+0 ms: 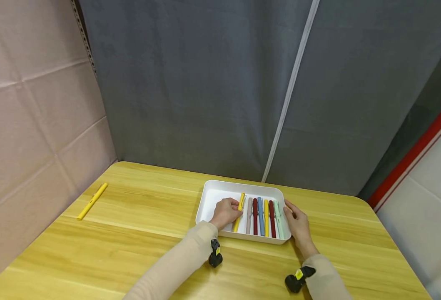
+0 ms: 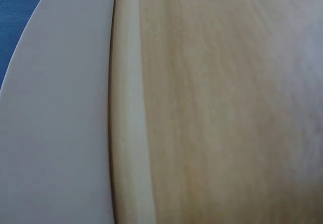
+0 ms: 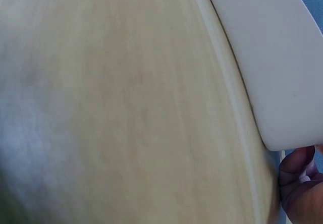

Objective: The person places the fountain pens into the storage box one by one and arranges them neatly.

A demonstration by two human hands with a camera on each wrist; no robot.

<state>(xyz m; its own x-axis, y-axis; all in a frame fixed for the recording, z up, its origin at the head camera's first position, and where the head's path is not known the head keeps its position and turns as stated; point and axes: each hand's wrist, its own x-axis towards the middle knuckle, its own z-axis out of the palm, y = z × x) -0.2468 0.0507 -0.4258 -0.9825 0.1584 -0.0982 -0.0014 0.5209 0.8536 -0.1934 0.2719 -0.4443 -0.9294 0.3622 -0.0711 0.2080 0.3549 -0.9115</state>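
Observation:
In the head view, my left hand [image 1: 225, 216] pinches a yellow pen [image 1: 237, 225] with a clip, over the left part of a white tray [image 1: 210, 196]. To the right of that pen, a row of pens lies side by side in the tray: a greyish-pink pen [image 1: 249, 216], dark red ones, a blue pen [image 1: 261, 216], another yellow one and a mint green pen [image 1: 278, 220]. My right hand [image 1: 299, 229] holds the tray's right side. The right wrist view shows curled fingers [image 3: 298, 171] at the tray's corner. Only the tray's outer wall [image 2: 55, 113] and tabletop fill the left wrist view.
Far to the left, a lone yellow pen [image 1: 92, 201] lies on the wooden table [image 1: 138, 241]. Behind the table hangs a grey curtain [image 1: 190, 91]. A pinkish cloth wall [image 1: 36, 104] stands left, and a white panel with a red band [image 1: 419, 158] stands right.

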